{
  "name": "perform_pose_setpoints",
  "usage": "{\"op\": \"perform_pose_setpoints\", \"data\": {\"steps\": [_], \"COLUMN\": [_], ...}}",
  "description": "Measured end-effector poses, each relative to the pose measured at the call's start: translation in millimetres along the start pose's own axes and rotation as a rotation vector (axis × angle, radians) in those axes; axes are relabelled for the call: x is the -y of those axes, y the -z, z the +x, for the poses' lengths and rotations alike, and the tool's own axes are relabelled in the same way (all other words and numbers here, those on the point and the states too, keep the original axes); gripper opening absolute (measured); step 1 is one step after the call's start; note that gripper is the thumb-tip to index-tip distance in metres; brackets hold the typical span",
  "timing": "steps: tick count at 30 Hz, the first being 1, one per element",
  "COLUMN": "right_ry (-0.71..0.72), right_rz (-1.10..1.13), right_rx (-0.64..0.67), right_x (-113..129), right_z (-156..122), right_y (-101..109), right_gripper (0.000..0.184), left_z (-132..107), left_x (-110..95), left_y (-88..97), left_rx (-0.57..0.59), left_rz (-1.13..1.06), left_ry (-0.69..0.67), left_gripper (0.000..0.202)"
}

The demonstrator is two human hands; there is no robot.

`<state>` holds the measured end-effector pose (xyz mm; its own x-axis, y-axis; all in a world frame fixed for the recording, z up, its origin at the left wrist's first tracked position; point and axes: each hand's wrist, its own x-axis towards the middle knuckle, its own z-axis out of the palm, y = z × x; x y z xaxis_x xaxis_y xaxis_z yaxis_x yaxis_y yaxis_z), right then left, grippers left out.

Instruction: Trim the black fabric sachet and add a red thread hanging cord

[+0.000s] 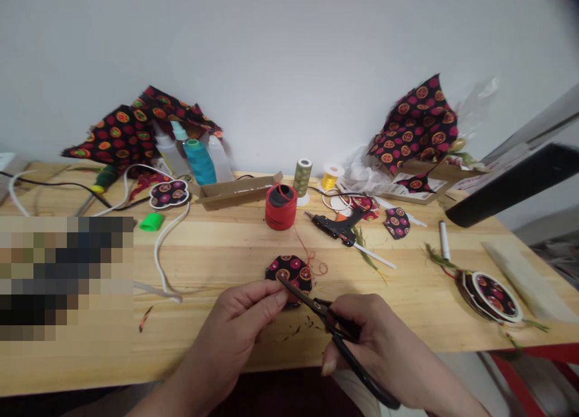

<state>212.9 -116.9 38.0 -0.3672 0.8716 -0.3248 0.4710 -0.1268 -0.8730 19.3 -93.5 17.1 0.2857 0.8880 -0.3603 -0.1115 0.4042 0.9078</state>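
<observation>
While over the fabric disc [289, 273], left grip [230, 332] narrow on its edge, right grip [384, 338] snug around black scissors [337, 332]

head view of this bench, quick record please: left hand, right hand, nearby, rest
left hand: holds a round black-and-red fabric piece
right hand: holds black-handled scissors, tips at the fabric
nearby: loose red thread, dark snippets
rest: red thread spool, hot glue gun, green thread cone

Two hands [230, 338] [380, 344], one scissors [325, 320], one glue gun [335, 229], four thread spools [199, 162] [281, 207] [302, 177] [330, 178].
</observation>
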Motion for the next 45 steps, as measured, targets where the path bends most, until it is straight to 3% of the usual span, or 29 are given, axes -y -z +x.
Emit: {"op": "perform_pose_setpoints", "data": {"steps": [8, 14, 19, 22, 26, 29, 32, 35, 40, 45], "right_ry": [-0.002, -0.032, -0.056, -0.042, -0.034, -0.131, -0.25, -0.292, -0.21, -0.321], "right_rz": [0.055, 0.129, 0.126, -0.019, -0.42, -0.749, -0.961, -0.974, -0.903, -1.022], "right_rx": [0.002, 0.051, 0.094, 0.082, -0.034, -0.158, -0.235, -0.227, -0.224, -0.317], "right_x": [-4.8, -9.0, -7.3, -6.1, -14.2, -32.8, -55.3, -69.9, -76.9, -68.7], "right_z": [-1.1, 0.1, -3.1, -10.2, -20.4, -24.7, -28.1, -32.6, -37.3, -30.6], "right_y": [0.5, -0.1, 0.0, 8.3, 29.6, 47.3, 62.9, 74.5, 84.4, 81.9], "right_gripper": [0.012, 0.007, 0.009, 0.008, 0.028, 0.021, 0.013, 0.013, 0.017, 0.016], "left_z": [4.7, 5.0, 0.9, 1.5, 4.8, 4.8, 2.9, 2.1, 2.6, 0.3], "left_x": [4.5, 2.1, 0.0, -2.1, -5.9, -9.1, -10.4, -9.5, -9.8, -9.1], "left_y": [8.9, 10.8, 7.5, 8.6, 18.3, 27.9, 31.8, 27.2, 12.3, 7.4], "left_rx": [-0.041, 0.107, 0.124, 0.068, -0.152, -0.242, -0.248, -0.23, -0.208, -0.181], "left_rz": [0.022, 0.071, 0.144, 0.115, -0.054, -0.185, -0.226, -0.212, -0.177, -0.116], "left_ry": [-0.069, -0.175, -0.168, -0.188, -0.183, -0.198, -0.232, -0.206, -0.097, -0.092], "left_gripper": [0.017, 0.016, 0.015, 0.014, 0.007, 0.008, 0.008, 0.008, 0.009, 0.011]}}
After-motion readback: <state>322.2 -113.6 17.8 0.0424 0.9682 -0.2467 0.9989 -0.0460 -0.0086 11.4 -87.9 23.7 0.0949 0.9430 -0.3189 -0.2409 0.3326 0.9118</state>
